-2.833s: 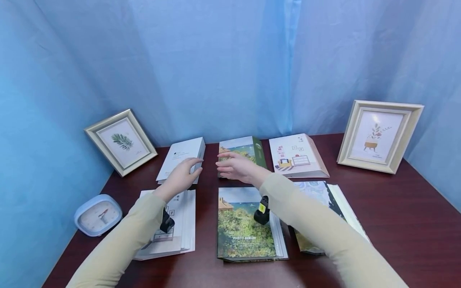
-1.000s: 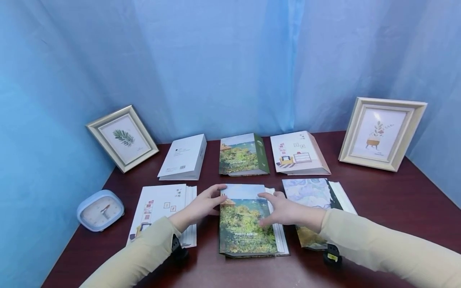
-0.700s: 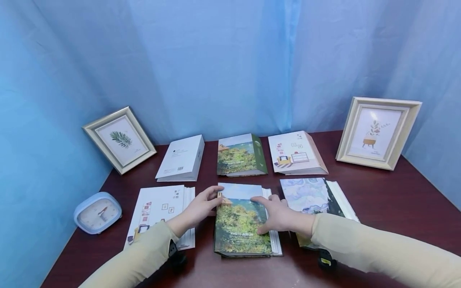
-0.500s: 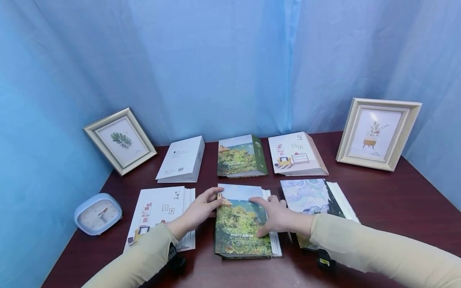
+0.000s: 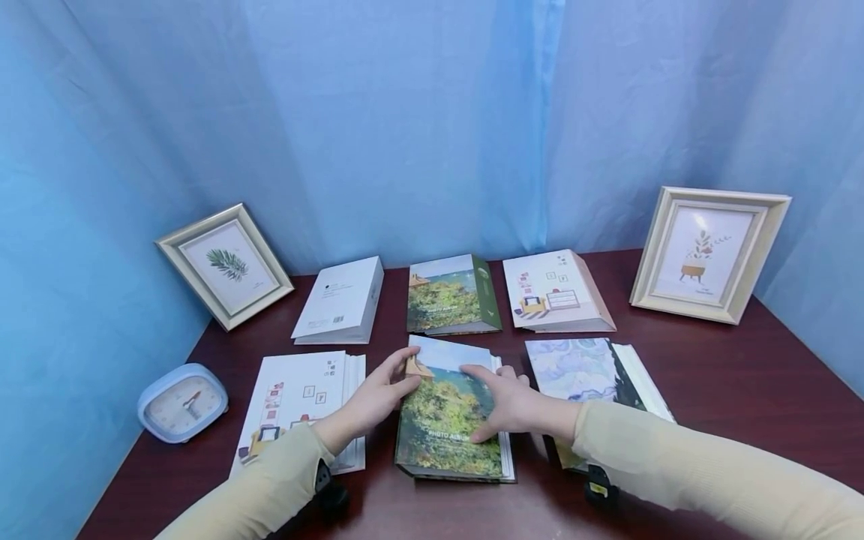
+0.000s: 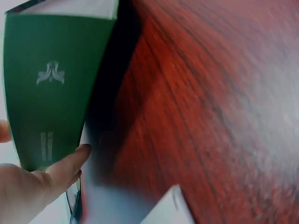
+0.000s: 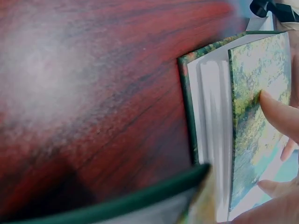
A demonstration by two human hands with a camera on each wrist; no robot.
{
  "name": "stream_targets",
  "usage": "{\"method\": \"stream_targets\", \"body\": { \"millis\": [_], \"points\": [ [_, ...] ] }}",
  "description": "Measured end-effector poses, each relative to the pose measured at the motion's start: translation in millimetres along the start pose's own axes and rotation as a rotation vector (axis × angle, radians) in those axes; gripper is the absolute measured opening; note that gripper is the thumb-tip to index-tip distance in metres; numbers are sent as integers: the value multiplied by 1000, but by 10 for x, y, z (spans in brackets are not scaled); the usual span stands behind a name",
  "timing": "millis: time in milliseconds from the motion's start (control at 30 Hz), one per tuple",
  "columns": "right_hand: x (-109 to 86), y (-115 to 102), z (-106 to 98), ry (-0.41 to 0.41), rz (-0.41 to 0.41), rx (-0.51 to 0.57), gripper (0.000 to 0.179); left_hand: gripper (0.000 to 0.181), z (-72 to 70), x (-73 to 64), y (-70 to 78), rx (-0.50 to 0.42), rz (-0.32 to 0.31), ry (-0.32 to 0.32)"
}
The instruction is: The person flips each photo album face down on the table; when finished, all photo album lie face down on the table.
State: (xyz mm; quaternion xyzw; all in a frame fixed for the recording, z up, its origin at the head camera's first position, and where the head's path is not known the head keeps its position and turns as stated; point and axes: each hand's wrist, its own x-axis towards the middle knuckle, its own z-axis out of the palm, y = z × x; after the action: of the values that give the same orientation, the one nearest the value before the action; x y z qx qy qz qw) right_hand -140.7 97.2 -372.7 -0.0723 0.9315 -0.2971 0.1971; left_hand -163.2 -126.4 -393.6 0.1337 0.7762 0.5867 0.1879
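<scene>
A photo album (image 5: 452,409) with a green garden-and-sea cover lies between both hands at the front middle, slightly turned. At its upper left corner, my left hand (image 5: 371,397) grips it, thumb on the cover. The left wrist view shows the album's green spine (image 6: 53,88), with fingers of the left hand (image 6: 32,189) round one end. From the right, my right hand (image 5: 516,401) holds the album, thumb and forefinger spread on the cover, other fingers bent at the page edge. In the right wrist view, white page edges (image 7: 212,116) face the camera.
Left of it lies a white album (image 5: 300,390); right, a purple-and-dark painted album (image 5: 574,367). Behind stand a white album (image 5: 337,296), a green album (image 5: 445,296) and a pink-spined album (image 5: 556,289). Two picture frames (image 5: 229,266) and a blue clock (image 5: 185,403) flank them.
Both hands came down from over the back row to the front middle album and took hold of it. Over the last second the album has shifted left and turned slightly.
</scene>
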Motion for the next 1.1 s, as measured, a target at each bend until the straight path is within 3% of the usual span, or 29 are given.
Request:
{"method": "stream_targets", "body": {
  "millis": [300, 700, 1100],
  "points": [
    [63, -18, 22, 7, -29, 10, 100, 53, -40, -20, 7, -56, 12, 10],
    [111, -47, 34, -31, -90, 119, 100, 52, -161, -51, 154, 1, 8, 69],
    [199, -87, 58, -61, -146, 179, 101, 50, -284, -112, 257, 57, -4, 74]
  ]
}}
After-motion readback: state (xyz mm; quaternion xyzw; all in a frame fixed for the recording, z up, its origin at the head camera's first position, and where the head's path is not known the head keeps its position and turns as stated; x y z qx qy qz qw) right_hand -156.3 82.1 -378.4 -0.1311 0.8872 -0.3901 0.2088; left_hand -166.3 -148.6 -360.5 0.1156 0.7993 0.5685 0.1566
